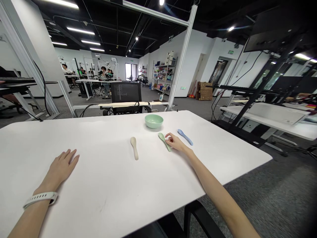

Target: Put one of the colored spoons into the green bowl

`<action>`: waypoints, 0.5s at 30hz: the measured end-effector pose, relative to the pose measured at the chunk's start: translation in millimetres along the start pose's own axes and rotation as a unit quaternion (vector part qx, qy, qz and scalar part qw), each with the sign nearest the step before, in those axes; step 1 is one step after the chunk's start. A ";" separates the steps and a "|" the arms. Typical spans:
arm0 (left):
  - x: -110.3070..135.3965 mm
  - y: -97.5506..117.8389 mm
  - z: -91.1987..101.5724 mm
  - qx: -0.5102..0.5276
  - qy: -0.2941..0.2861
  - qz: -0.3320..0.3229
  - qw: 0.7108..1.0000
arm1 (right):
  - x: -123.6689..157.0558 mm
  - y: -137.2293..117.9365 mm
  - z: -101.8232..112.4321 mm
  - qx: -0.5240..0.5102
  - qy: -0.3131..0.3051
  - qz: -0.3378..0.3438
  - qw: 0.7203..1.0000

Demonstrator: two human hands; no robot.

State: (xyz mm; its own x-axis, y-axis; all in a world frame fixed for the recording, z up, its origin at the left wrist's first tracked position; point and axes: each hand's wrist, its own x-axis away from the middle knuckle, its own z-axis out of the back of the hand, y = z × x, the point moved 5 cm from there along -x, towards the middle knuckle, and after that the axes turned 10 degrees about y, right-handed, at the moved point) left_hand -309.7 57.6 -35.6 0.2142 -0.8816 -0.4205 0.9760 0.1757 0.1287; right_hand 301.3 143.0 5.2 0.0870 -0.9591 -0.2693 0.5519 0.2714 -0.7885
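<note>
My right hand lies at the middle of the white table, its fingers closed around the handle of a pale green plastic spoon. A blue plastic spoon lies just beyond my fingertips, not touching them. A beige spoon rests between my hands, nearer the right one. Behind the green spoon stands a pale green bowl, whose inside is barely visible from this angle. My left hand is flat on the tabletop, fingers apart, holding nothing, with a white band on the wrist.
A black mesh chair stands beyond the table's far edge, inside a white metal frame. Another white table with black stands is at the right. Several people sit at desks far back, near metal shelves.
</note>
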 end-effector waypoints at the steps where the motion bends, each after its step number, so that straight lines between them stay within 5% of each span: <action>1: 0.2 0.0 0.1 0.000 0.003 0.000 1.000 | 0.1 -0.1 0.1 0.001 0.000 -0.001 1.000; 15: 0.6 3.8 3.8 -0.008 -0.025 0.007 1.000 | 1.4 -2.6 0.7 0.016 0.000 0.000 1.000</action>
State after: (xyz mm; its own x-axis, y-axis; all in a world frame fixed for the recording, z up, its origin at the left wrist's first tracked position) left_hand -306.1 56.0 -32.0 0.2251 -0.8998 -0.3738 0.9737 0.1941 0.1194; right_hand 300.6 140.8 7.3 0.0879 -0.9592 -0.2689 0.5788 0.2689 -0.7699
